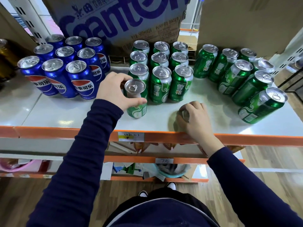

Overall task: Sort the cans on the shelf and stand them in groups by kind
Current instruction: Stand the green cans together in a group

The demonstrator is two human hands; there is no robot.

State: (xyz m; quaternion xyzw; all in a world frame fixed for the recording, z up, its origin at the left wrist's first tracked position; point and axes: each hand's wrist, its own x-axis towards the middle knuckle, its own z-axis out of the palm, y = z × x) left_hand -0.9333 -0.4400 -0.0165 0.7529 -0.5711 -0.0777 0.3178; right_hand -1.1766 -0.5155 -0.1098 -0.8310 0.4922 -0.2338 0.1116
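Green can (136, 112) gripped by left hand (113, 91); right hand (196, 118) curled, grasp unclear.

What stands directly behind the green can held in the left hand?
A column of three green cans runs back toward the cardboard box. The held green can in the left hand covers most of the nearest one's body, so its label is hidden.

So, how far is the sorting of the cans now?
Done: blue cans stand grouped left, green cans in a middle block. In hand: left hand grips one green can at that block's front; right hand curls over something blurred. Left: the looser green cans at right.
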